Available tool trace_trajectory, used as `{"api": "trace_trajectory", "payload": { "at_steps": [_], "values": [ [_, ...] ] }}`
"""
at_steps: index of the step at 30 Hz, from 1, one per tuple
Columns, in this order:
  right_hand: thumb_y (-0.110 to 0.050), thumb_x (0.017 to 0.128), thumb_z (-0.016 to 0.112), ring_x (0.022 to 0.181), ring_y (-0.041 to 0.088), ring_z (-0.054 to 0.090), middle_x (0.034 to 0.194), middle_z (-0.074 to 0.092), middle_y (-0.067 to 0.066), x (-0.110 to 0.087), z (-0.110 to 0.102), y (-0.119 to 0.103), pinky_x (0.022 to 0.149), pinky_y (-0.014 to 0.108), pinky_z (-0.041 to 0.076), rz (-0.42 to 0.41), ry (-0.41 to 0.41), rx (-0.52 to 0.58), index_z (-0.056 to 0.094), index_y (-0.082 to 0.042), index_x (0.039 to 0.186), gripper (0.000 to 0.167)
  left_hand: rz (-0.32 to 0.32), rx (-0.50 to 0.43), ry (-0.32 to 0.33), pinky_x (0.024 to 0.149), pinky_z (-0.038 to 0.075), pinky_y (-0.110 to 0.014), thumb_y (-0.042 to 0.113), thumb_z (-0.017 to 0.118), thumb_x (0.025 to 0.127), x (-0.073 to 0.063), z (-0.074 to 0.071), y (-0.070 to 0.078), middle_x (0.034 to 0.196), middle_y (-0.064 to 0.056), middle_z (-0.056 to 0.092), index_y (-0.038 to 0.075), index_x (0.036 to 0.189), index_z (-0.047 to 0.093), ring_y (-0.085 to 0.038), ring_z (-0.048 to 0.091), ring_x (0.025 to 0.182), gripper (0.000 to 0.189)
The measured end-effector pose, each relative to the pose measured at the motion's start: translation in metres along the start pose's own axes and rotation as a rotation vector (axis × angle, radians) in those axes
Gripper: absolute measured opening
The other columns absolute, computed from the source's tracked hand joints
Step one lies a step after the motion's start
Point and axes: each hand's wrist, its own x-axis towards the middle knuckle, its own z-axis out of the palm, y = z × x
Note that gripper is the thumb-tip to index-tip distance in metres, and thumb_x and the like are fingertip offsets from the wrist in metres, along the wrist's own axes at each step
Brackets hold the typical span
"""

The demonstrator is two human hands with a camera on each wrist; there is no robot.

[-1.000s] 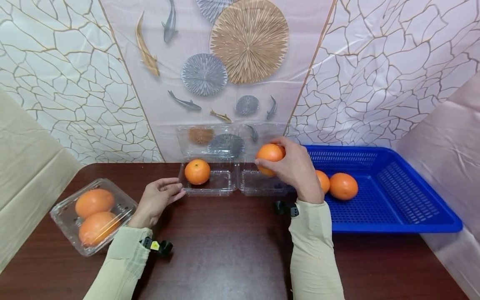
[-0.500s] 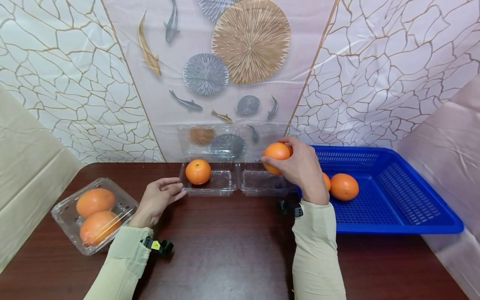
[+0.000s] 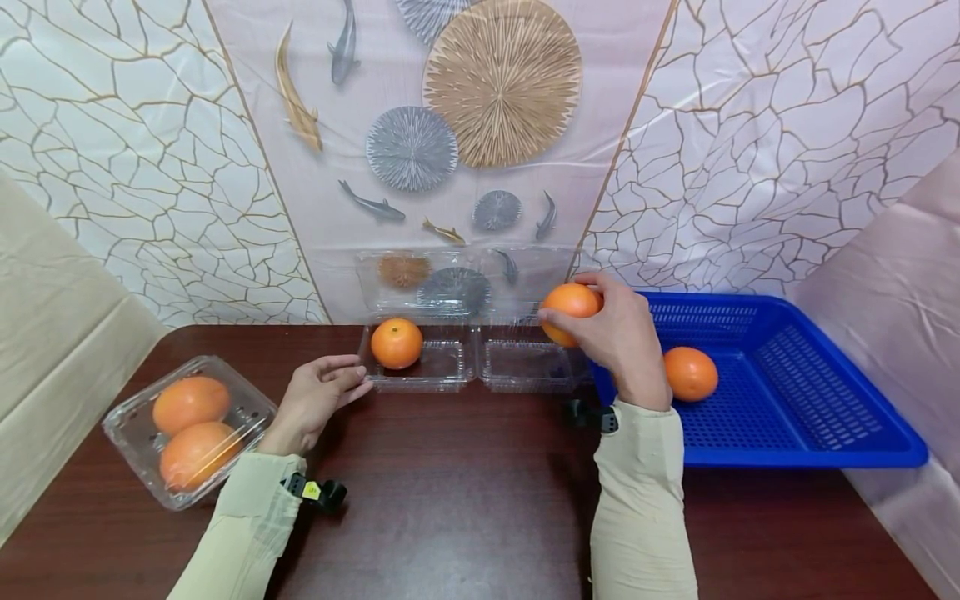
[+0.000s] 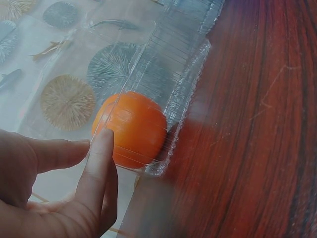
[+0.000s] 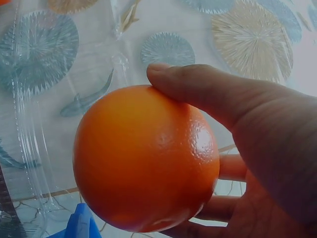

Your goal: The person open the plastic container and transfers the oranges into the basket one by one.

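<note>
My right hand (image 3: 617, 337) grips an orange (image 3: 570, 314), thumb on the near side and fingers behind, above the right end of an open clear plastic clamshell (image 3: 525, 385) beside the blue basket (image 3: 795, 457). The right wrist view shows that orange (image 5: 143, 163) close up, off any surface. At the left, my left hand (image 3: 318, 400) pinches the left edge of another open clamshell (image 3: 420, 385) between thumb and fingers. A single orange (image 3: 396, 343) sits in its left part; the left wrist view shows this orange (image 4: 136, 129) behind the clear wall.
A closed clamshell (image 3: 251, 417) with two oranges (image 3: 190, 406) stands at the far left, close to my left forearm. In the blue basket lies an orange (image 3: 691, 373). Both open lids (image 3: 420, 287) stand up against the patterned wall cloth (image 3: 525, 200) behind the brown table (image 3: 450, 500).
My right hand has moved to the right with its orange, toward the basket, and now hides one of the oranges in it. The left hand keeps its place.
</note>
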Motion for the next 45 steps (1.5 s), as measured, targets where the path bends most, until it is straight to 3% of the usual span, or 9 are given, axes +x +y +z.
{"api": "trace_trajectory", "payload": {
  "at_steps": [7, 22, 37, 45],
  "values": [
    [-0.054, 0.079, 0.083, 0.101, 0.031, 0.063, 0.121, 0.069, 0.011, 0.0, -0.003, 0.001, 0.083, 0.042, 0.055, 0.056, 0.026, 0.053, 0.063, -0.017, 0.133, 0.069, -0.003, 0.006, 0.003, 0.106, 0.055, -0.037, 0.003, 0.057, 0.103, -0.001, 0.0, 0.001, 0.137, -0.025, 0.054, -0.006, 0.149, 0.042, -0.01, 0.071, 0.1, 0.048],
    [-0.057, 0.081, 0.08, 0.106, 0.033, 0.061, 0.127, 0.067, 0.013, 0.002, -0.005, 0.009, 0.087, 0.047, 0.056, 0.12, 0.095, 0.044, 0.06, -0.015, 0.138, 0.073, 0.003, -0.008, -0.007, 0.104, 0.057, -0.035, 0.003, 0.057, 0.103, 0.0, 0.001, 0.001, 0.134, -0.022, 0.056, -0.007, 0.149, 0.041, -0.009, 0.071, 0.1, 0.05],
    [-0.055, 0.083, 0.079, 0.111, 0.036, 0.059, 0.135, 0.063, 0.018, 0.004, -0.006, 0.018, 0.089, 0.051, 0.057, 0.188, 0.091, 0.051, 0.055, -0.013, 0.145, 0.079, 0.012, -0.02, -0.01, 0.1, 0.059, -0.031, 0.003, 0.058, 0.103, -0.001, 0.001, 0.001, 0.128, -0.018, 0.058, -0.008, 0.149, 0.04, -0.008, 0.071, 0.099, 0.051],
    [-0.053, 0.084, 0.078, 0.111, 0.038, 0.061, 0.134, 0.063, 0.02, 0.005, -0.005, 0.021, 0.088, 0.052, 0.058, 0.224, 0.125, 0.036, 0.056, -0.011, 0.143, 0.076, 0.038, -0.047, -0.013, 0.101, 0.059, -0.031, -0.002, 0.055, 0.102, -0.001, 0.002, -0.001, 0.116, -0.012, 0.062, -0.013, 0.147, 0.039, -0.008, 0.07, 0.096, 0.049]
  ]
}}
